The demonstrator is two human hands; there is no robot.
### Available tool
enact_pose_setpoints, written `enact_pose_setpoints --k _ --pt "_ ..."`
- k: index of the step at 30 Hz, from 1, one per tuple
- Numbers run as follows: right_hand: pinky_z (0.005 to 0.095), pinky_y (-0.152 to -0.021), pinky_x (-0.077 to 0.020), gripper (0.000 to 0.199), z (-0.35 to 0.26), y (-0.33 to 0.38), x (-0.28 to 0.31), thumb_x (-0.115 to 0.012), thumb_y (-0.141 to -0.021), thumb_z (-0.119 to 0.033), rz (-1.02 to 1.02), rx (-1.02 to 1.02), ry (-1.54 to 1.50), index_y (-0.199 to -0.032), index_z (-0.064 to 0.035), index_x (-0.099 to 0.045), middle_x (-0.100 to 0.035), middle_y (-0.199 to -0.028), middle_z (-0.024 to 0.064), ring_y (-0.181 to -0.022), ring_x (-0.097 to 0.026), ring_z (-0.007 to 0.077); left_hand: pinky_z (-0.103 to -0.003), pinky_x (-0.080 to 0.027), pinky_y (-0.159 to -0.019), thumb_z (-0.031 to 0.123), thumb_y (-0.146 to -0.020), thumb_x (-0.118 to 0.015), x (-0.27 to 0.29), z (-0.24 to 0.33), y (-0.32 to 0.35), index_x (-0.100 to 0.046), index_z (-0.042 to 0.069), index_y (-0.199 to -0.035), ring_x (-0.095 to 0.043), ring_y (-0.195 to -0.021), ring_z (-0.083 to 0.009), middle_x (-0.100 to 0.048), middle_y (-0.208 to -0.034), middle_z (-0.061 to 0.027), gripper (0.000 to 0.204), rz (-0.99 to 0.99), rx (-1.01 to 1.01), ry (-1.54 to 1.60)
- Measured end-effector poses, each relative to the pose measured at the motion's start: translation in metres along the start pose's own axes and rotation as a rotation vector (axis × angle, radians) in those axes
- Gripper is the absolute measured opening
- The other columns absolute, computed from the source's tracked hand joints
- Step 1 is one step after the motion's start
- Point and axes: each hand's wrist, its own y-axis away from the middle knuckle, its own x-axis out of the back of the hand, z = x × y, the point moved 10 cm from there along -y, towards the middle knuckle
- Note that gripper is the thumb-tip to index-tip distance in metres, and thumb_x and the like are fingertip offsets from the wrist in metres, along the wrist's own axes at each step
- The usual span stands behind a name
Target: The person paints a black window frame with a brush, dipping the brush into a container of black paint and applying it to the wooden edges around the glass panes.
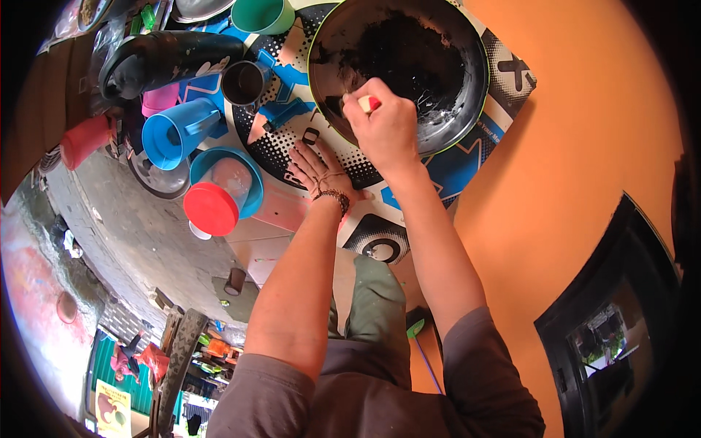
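My right hand (388,135) is closed around a slim tool whose cream and red handle end (370,104) pokes out of the fist; its working end is hidden, so its kind is unclear. The fist is over the near left part of a wide round pan (330,52) with a yellow-green rim. Black matter (405,55) coats much of the pan's inside, with greyish-brown patches at the left. My left hand (321,169) lies flat with fingers spread on the patterned tabletop (358,164), just below and left of the pan. It holds nothing.
Left of the pan are a dark mug (245,82), a blue pitcher (171,135), a red-lidded container (212,209) in a blue bowl (252,182), a green cup (261,16) and a large black bottle (168,62). An orange wall (577,131) borders the table's right side.
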Motion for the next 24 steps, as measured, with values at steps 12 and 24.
enact_pose_setpoints --k 12,24 --pt "0.0400 -0.059 -0.0521 0.015 -0.001 -0.016 0.023 -0.068 -0.081 -0.016 0.251 -0.011 -0.341 -0.080 -0.0013 -0.064 -0.063 -0.065 0.0218 -0.064 -0.065 0.0375 -0.063 0.013 -0.110 0.061 -0.052 -0.085 -0.004 0.006 0.000 0.013 -0.006 -0.148 0.023 -0.137 -0.0547 0.021 -0.149 -0.0379 0.153 -0.017 -0.026 -0.005" --pt "0.0302 -0.054 -0.0484 0.014 -0.003 -0.005 0.002 -0.071 -0.083 -0.013 -0.100 0.097 -0.044 -0.082 -0.0015 -0.063 -0.064 -0.063 0.0130 -0.054 -0.063 0.0205 -0.063 0.013 -0.109 0.061 -0.052 -0.085 -0.002 0.004 0.000 0.012 -0.007 -0.147 0.025 -0.136 -0.0554 0.022 -0.148 -0.0394 0.152 -0.009 -0.023 -0.002"
